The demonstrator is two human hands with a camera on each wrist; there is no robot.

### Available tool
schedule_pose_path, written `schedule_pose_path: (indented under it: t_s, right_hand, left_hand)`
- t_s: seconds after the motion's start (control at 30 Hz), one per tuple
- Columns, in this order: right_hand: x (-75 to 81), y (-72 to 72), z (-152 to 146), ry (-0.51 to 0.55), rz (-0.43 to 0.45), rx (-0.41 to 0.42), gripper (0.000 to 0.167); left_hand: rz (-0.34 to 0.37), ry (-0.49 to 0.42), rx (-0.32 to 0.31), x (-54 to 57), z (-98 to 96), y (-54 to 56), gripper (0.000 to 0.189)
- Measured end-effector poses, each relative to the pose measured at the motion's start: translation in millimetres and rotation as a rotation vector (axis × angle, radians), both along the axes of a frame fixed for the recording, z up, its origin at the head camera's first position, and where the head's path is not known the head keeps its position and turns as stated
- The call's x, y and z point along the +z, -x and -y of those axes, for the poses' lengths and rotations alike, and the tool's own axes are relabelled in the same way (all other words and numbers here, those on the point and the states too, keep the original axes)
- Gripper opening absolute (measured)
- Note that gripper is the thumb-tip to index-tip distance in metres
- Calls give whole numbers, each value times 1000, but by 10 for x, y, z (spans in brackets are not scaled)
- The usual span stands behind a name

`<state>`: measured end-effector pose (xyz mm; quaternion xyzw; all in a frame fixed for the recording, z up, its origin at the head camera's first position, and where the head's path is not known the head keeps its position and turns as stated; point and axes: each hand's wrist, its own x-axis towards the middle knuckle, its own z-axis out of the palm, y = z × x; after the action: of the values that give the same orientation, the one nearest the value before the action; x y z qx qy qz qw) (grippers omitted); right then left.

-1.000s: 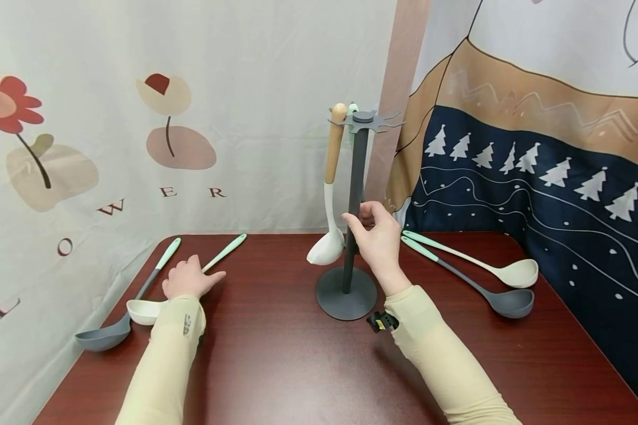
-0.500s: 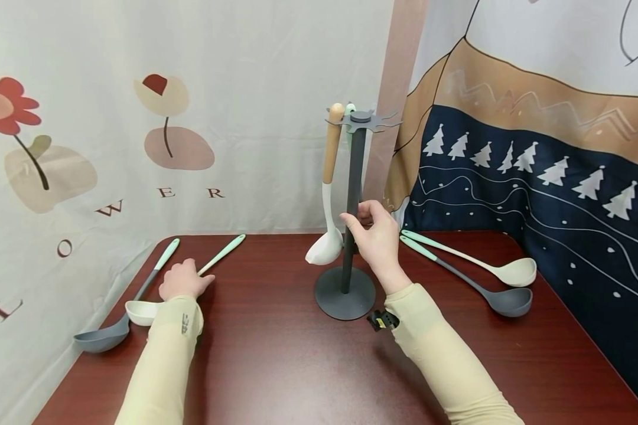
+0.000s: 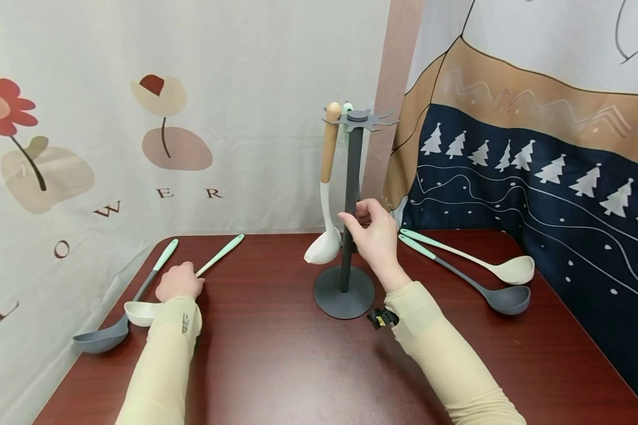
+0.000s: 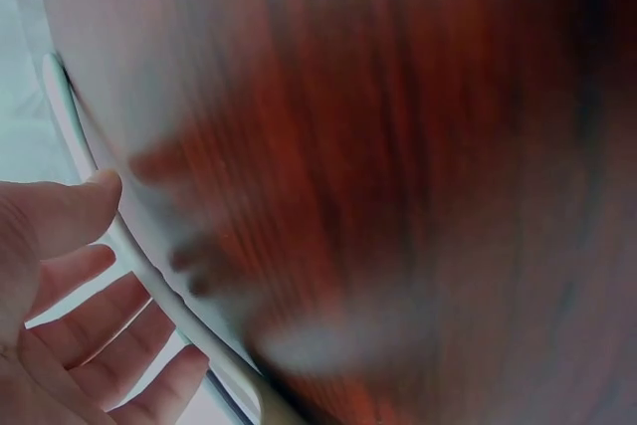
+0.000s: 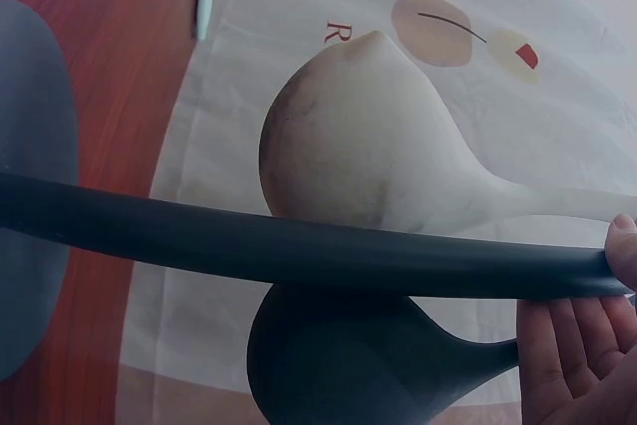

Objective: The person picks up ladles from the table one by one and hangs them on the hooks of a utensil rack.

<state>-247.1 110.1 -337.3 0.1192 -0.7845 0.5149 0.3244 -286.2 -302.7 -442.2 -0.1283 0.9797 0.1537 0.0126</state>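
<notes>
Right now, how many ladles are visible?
6: gray ladle, white ladle at left; cream ladle, dark ladle at right; wooden-handled ladle, partly hidden ladle hanging on the stand.

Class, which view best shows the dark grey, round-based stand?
The head view, because the dark grey stand appears with base, pole and hooked top together. The right wrist view shows only partial pole and base; the left wrist view, none.

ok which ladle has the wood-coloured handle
The white-bowled ladle hanging on the rack, left of its post in the head view; all other ladle handles in sight are mint green.
</notes>
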Motion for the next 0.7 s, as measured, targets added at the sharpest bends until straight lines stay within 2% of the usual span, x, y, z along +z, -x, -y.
schedule_pose_path:
  t_s: [0.4, 0.7]
  right_hand:
    - [-1, -2, 10, 6, 5, 6, 23]
    - [0, -6, 3, 8, 15, 4, 23]
  left_hand:
    - [-1, 41, 21, -30, 16, -9, 20]
    - [-24, 41, -9, -35, 8, 5, 15]
